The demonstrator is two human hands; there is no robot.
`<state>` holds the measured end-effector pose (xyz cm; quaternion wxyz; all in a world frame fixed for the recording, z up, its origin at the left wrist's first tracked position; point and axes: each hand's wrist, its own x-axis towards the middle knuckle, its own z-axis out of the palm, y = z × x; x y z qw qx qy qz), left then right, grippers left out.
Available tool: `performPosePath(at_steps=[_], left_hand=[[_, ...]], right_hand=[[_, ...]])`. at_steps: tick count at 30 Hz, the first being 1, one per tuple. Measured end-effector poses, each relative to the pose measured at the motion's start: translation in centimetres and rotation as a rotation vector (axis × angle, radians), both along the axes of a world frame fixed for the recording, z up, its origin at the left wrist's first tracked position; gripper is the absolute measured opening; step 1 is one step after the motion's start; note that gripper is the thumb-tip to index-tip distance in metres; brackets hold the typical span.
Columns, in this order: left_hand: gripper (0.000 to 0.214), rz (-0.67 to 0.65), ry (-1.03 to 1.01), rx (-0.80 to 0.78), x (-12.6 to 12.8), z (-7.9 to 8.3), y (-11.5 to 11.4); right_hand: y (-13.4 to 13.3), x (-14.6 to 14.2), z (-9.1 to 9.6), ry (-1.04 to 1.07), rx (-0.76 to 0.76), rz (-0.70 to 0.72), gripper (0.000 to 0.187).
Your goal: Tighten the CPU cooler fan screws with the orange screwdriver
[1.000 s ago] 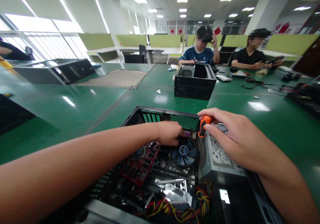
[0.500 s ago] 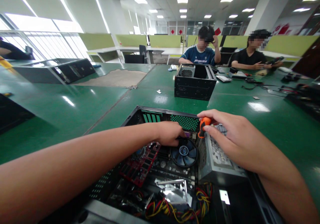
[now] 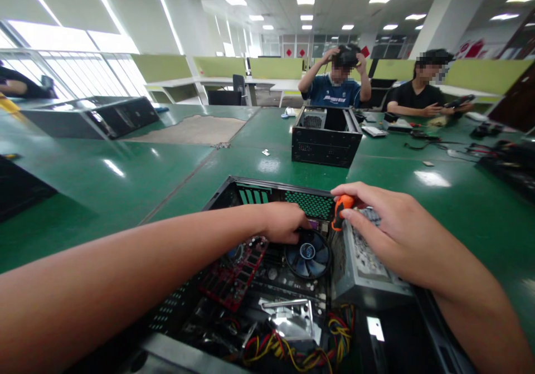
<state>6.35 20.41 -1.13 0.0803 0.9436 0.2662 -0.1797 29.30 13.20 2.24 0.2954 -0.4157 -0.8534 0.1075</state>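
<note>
Orange-handled tool [image 3: 343, 209]: your right fingers [image 3: 355, 188] pinch it; your left fingers [image 3: 301, 216] (can't tell their grip) overlap the fan [image 3: 308, 251].

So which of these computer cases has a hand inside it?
The nearest case, with the left hand at its round fan; the other cases sit farther off.

Orange-and-black tool handle [image 3: 343, 209], black fan [image 3: 308, 251], red circuit board [image 3: 234, 278], red-and-yellow cables [image 3: 341, 329], black honeycomb grille [image 3: 309, 203]
</note>
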Motion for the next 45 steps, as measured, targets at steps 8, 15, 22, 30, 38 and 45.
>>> performPosePath(at_steps=[8,15,22,30,38,45], left_hand=[[0.023,-0.011,-0.039,0.002,-0.19,-0.25,0.17],[0.023,0.002,-0.032,0.023,-0.18,-0.13,0.0],[0.028,-0.001,-0.017,0.004,-0.11,0.03,0.04],[0.024,0.003,-0.011,-0.005,-0.03,0.16,-0.02],[0.03,0.011,-0.031,0.006,-0.22,0.18,-0.14],[0.029,0.007,-0.022,0.004,-0.3,0.11,-0.06]], right_hand=[[-0.13,-0.15,0.14,0.006,-0.036,0.033,0.027],[0.01,-0.18,0.5,0.039,-0.068,-0.133,0.007],[-0.06,-0.18,0.4,0.02,-0.066,-0.042,0.011],[-0.21,-0.21,0.28,0.042,-0.067,-0.001,0.024],[-0.16,-0.18,0.46,0.036,-0.07,0.007,0.016],[-0.87,-0.22,0.88,0.086,0.026,0.026,0.019]])
